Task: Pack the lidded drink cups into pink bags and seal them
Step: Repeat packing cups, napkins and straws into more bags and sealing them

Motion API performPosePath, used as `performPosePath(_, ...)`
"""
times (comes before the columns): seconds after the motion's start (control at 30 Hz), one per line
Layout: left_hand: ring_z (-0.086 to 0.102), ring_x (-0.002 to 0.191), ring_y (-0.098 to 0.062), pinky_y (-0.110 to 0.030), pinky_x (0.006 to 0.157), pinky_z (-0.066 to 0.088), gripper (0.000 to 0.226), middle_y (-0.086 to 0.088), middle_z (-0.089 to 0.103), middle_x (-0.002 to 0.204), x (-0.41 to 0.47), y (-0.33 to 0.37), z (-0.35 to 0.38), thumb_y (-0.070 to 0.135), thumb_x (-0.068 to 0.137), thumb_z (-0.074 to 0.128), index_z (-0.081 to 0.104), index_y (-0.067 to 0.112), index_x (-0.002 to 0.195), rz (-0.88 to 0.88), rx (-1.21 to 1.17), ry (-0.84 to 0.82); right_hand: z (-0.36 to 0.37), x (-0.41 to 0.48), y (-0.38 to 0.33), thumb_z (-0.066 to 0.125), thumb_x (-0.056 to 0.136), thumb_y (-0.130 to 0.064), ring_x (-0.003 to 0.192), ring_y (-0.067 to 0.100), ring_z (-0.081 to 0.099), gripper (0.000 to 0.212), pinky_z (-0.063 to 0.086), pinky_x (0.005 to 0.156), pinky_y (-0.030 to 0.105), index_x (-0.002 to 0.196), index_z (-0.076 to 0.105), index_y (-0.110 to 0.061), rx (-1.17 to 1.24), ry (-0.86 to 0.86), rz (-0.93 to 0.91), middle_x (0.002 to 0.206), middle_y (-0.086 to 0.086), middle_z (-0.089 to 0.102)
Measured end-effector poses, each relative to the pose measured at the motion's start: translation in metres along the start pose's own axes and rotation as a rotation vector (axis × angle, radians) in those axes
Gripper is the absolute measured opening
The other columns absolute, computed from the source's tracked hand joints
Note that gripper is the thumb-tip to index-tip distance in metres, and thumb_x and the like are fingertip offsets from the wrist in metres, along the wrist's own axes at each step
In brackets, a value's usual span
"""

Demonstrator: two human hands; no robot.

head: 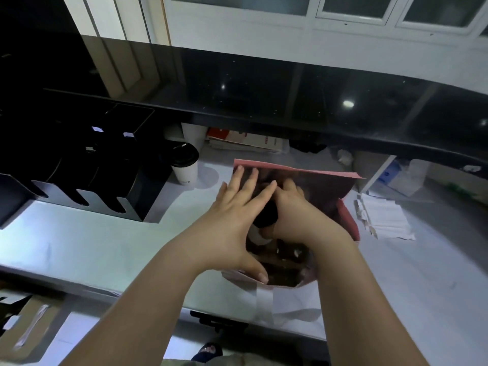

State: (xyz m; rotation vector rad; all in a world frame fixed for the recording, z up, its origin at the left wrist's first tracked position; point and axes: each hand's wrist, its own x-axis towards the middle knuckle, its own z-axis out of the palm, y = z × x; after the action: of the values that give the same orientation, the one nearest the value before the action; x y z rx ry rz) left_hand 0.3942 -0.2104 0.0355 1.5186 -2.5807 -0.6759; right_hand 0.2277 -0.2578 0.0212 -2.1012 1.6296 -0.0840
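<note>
A pink bag [327,186] stands open on the white counter, its mouth facing me. My right hand [293,207] reaches into the mouth and grips a white drink cup with a black lid [265,217], tilted inside the bag. My left hand [235,217] lies spread over the bag's left side, fingers on the far rim and thumb on the near rim, holding the mouth apart. A second white cup with a black lid [184,165] stands upright on the counter to the left of the bag. The bag's bottom looks dark, with something brownish in it.
A black slotted organizer [87,165] fills the left of the counter. White paper packets [385,220] lie right of the bag. A black raised ledge [290,101] runs along the back, with papers and clutter under it. A cardboard box [29,328] sits lower left.
</note>
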Motion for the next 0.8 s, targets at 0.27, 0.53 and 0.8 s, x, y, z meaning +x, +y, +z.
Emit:
performPosePath(0.27,-0.039,0.134,0.004,-0.04,0.121,0.011,0.131,0.02,-0.03,0.155,-0.006,-0.021,0.001,0.059,0.059,0.083,-0.011,0.045,0.151,-0.005,-0.125,0.072,0.029,0.012,0.008,0.082,0.07,-0.038,0.137,0.025,0.023,0.1,0.036,0.109,0.036,0.15,0.022,-0.032,0.149,-0.027,-0.046,0.151,-0.002,0.012)
performPosePath(0.53,-0.041,0.134,0.002,-0.04,0.121,0.006,0.13,0.017,-0.03,0.156,-0.012,-0.022,0.003,0.068,0.059,0.077,-0.014,0.045,0.15,-0.018,-0.094,0.107,0.051,0.007,0.012,0.069,0.08,-0.042,0.142,0.027,0.008,0.095,0.027,0.11,0.048,0.152,0.008,-0.03,-0.095,-0.087,-0.016,0.154,0.0,0.003)
performPosePath(0.8,-0.044,0.132,0.002,-0.026,0.11,0.001,0.127,0.015,-0.027,0.157,-0.015,-0.019,0.012,0.065,0.063,0.077,-0.011,0.043,0.152,-0.021,-0.045,0.113,0.082,0.009,0.009,0.037,0.092,-0.064,0.141,0.024,-0.034,0.09,-0.008,0.117,0.054,0.15,-0.021,-0.028,-0.324,-0.129,-0.048,0.155,-0.005,-0.034)
